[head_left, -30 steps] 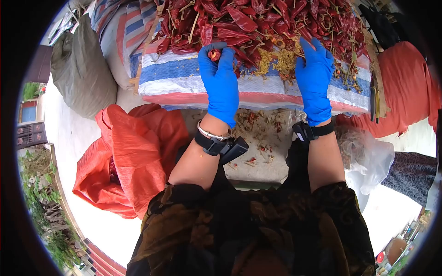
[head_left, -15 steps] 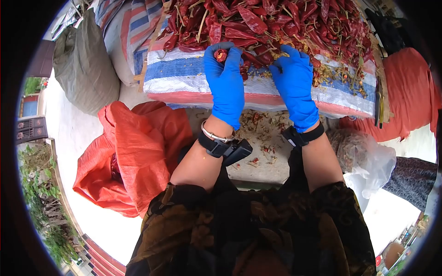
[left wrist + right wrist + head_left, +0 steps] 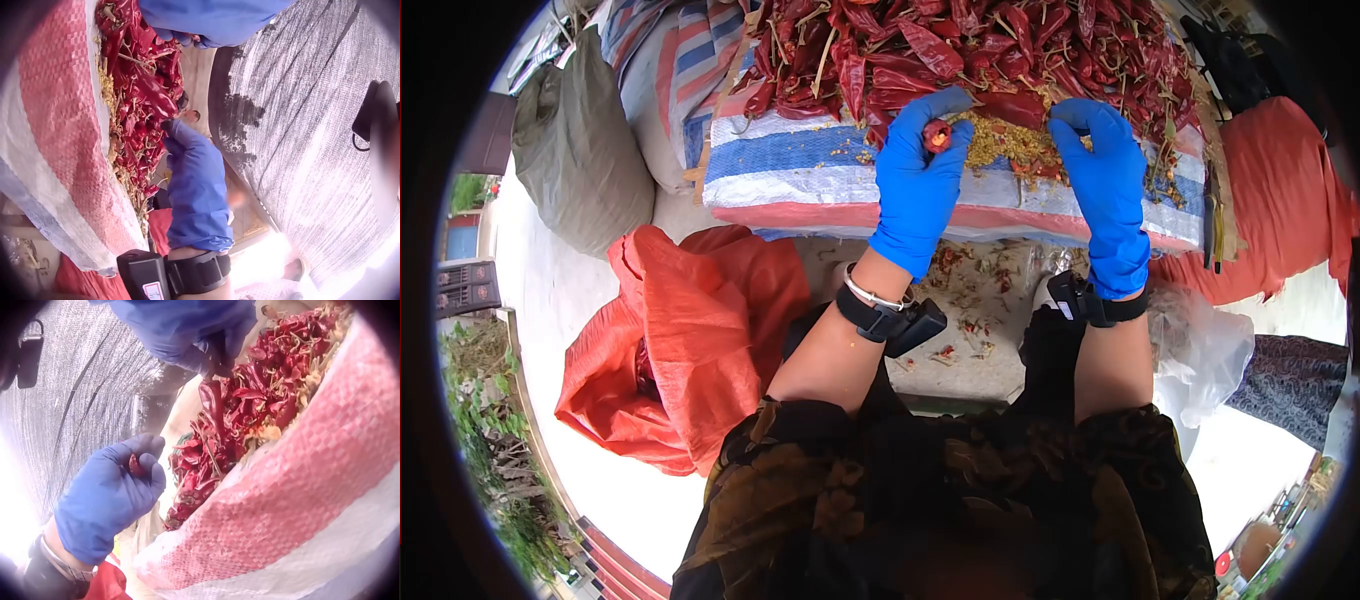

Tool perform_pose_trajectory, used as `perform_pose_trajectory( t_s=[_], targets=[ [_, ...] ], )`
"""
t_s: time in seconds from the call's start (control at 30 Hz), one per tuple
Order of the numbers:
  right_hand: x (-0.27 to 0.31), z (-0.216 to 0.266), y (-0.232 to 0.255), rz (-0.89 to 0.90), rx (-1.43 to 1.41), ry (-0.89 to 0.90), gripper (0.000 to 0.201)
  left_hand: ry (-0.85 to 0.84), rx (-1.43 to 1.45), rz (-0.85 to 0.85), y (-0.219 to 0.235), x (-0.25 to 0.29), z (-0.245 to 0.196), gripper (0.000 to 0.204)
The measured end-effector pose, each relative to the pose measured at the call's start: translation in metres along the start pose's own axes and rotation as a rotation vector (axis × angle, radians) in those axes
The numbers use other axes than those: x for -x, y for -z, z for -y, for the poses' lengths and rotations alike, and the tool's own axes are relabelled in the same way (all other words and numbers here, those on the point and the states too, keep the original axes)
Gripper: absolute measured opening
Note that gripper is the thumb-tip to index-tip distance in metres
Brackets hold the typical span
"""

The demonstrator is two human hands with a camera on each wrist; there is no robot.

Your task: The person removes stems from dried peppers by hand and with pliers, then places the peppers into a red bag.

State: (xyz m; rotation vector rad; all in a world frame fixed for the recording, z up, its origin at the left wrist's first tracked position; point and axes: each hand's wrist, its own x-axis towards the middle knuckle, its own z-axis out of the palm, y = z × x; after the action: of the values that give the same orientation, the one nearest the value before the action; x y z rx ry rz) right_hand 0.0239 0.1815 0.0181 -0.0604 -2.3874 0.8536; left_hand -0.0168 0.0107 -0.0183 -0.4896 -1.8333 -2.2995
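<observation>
One red chilli [image 3: 937,136] sits tucked in the left hand [image 3: 918,195], fingers curled round it, perhaps to spare the fingertips! Alongside, the right hand [image 3: 1107,180] bends beside another pepper [image 3: 1012,108] at the heap's [image 3: 1000,40] near edge; whether it's pinched, nobody can tell. Striped sheeting [image 3: 785,188] lies beneath, presumably catching loose yellow seeds [image 3: 1022,147].

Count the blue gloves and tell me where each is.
2: one glove on the left hand, which holds a chili; the other on the right hand. More could be hidden under the sacks.
</observation>
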Motion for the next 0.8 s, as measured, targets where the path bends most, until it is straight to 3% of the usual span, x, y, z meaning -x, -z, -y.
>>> perform_pose_trajectory(
  t_s=[0.03,0.07,0.13,0.2,0.3,0.33,0.4,0.53,0.73,0.8],
  targets=[
    [0.001,0.002,0.002,-0.003,0.001,-0.002,0.012,-0.208,-0.214,0.082,-0.004,-0.001,0.000,0.031],
    [0.002,0.003,0.004,0.056,-0.110,-0.032,0.013,-0.255,-0.283,0.182,-0.006,0.003,-0.001,0.043],
    [0.004,0.010,0.008,0.114,-0.222,-0.064,0.013,-0.259,-0.333,0.229,-0.014,0.009,-0.003,0.044],
    [0.005,0.020,0.013,0.254,-0.648,-0.393,0.016,-0.257,-0.463,0.288,-0.015,0.010,0.000,0.044],
    [0.004,0.027,0.014,0.226,-0.890,-0.253,0.019,-0.250,-0.428,0.282,-0.015,0.010,0.001,0.038],
    [0.004,0.024,0.016,0.221,-0.890,-0.254,0.019,-0.251,-0.428,0.287,-0.016,0.010,0.004,0.038],
    [0.005,0.016,0.017,0.306,-0.586,-0.152,0.022,-0.280,-0.354,0.248,-0.018,0.011,0.011,0.032],
    [0.011,0.008,0.003,0.208,-0.786,-0.147,0.020,-0.159,-0.369,0.296,-0.024,0.018,0.004,0.030],
    [0.016,0.016,0.012,0.170,-0.843,-0.420,0.014,-0.170,-0.273,0.420,-0.023,0.016,-0.001,0.032],
    [0.016,0.016,0.014,0.268,-1.065,-0.637,0.013,-0.369,-0.326,0.393,-0.021,0.016,-0.004,0.032]
  ],
)
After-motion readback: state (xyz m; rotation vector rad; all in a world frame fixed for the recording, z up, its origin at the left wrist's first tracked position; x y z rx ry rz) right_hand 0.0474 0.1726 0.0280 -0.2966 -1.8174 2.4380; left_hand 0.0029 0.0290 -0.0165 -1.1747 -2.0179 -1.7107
